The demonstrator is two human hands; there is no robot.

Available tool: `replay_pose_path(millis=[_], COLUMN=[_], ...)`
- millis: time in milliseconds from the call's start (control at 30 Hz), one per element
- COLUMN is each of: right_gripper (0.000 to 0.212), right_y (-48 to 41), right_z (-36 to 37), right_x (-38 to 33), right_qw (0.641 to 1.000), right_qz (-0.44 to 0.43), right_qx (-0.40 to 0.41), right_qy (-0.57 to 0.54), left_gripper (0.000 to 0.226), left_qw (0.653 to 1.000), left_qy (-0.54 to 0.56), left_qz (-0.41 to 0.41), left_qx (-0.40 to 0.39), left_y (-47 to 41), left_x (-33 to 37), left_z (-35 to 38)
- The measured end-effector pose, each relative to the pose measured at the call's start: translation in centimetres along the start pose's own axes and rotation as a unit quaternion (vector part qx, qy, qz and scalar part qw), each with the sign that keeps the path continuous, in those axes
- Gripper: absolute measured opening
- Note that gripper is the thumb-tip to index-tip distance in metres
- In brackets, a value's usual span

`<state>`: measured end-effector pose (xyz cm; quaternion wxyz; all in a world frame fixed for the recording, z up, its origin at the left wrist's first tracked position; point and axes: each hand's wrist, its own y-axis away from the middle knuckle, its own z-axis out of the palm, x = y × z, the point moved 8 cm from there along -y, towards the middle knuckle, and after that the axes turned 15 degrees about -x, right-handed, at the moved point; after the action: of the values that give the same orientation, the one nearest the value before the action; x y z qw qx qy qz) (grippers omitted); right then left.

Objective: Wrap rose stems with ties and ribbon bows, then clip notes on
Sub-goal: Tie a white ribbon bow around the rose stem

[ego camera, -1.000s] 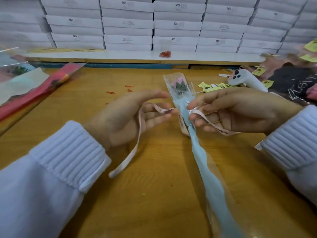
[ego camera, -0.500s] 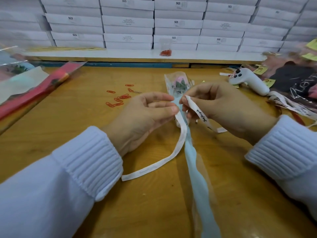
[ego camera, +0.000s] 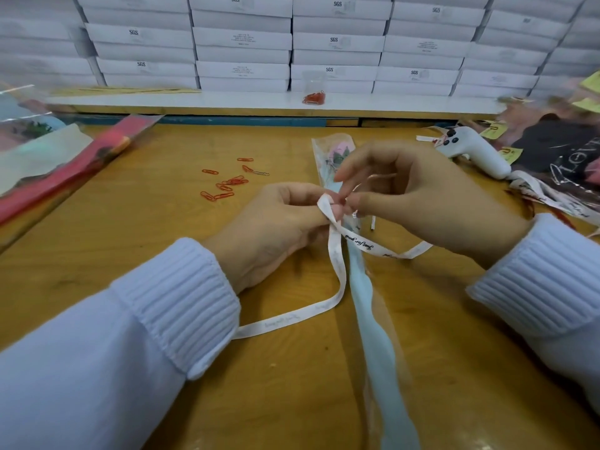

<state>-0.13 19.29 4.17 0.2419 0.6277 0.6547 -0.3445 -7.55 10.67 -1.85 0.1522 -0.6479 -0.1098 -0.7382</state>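
A pink rose in a clear sleeve with a pale blue stem wrap lies on the wooden table, bloom pointing away from me. A white printed ribbon crosses the stem just below the bloom. My left hand pinches a loop of this ribbon against the stem. My right hand is just right of it, thumb and fingertips pinching the ribbon at the crossing. One tail runs down-left over the table, the other runs right under my right wrist. A short wire tie end sticks out beside the stem.
Red paper clips are scattered left of the rose. A white game controller, yellow notes and wrapped flowers lie at the right. More wrapped roses lie at the left. A cup of clips stands on the ledge before stacked white boxes.
Both hands drew together at the stem. The ribbon went from spread between my hands to crossed over the stem, with a loop formed at my left fingertips.
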Motion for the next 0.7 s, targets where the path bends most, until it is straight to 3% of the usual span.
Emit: replay_pose_path(millis=[100,300,400,533,700], right_gripper=[0.007,0.017,0.022,0.018,0.015], right_y=[0.1,0.2,0.3,0.0,0.0], right_z=[-0.3,2.8,3.0,3.0,2.6], right_x=[1.1,3.5,3.9,3.4,3.7], right_qw=[0.997,0.949,0.942,0.911,0.862], right_qz=[0.053,0.168,0.183,0.146,0.124], right_qx=[0.016,-0.093,-0.093,-0.099,-0.093], right_qy=[-0.046,-0.248,-0.264,-0.373,-0.483], left_gripper=[0.008,0.009,0.011,0.008,0.018], left_qw=[0.999,0.998,0.999,0.999,0.985], left_qy=[0.029,0.056,0.032,-0.021,-0.170], left_qz=[0.007,0.020,0.029,0.037,0.030], left_qx=[0.016,0.023,0.026,0.020,-0.017], left_y=[-0.1,-0.1,0.0,0.1,0.1], left_x=[-0.1,0.0,0.2,0.6,1.1], left_z=[-0.4,-0.2,-0.2,-0.2,0.7])
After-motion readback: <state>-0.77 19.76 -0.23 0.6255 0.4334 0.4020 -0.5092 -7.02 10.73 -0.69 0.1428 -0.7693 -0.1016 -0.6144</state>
